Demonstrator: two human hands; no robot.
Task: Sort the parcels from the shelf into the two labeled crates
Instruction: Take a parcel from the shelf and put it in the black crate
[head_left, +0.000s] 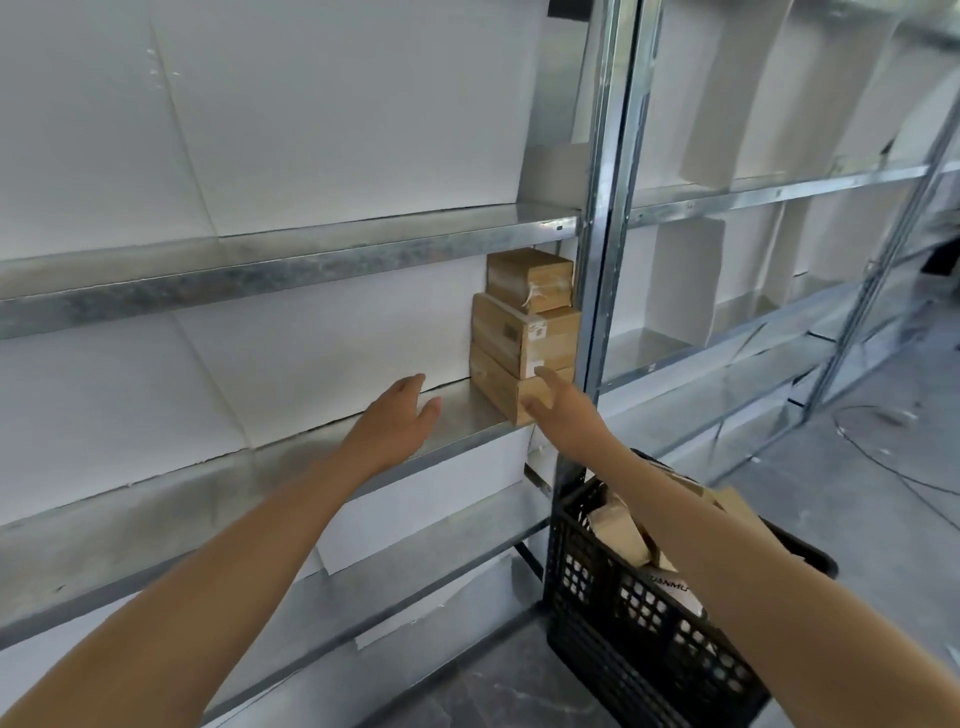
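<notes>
My L hand hovers open over the metal shelf, empty, R hand open w/ fingers on the bottom box of 3 stacked brown parcels by the upright; black crate below.

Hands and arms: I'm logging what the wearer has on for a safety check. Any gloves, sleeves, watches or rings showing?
None show. The left hand and right hand are bare, without gloves, and both forearms are uncovered as far as the picture's edge. No watch, band or ring can be seen, though the view is slightly blurred.
</notes>
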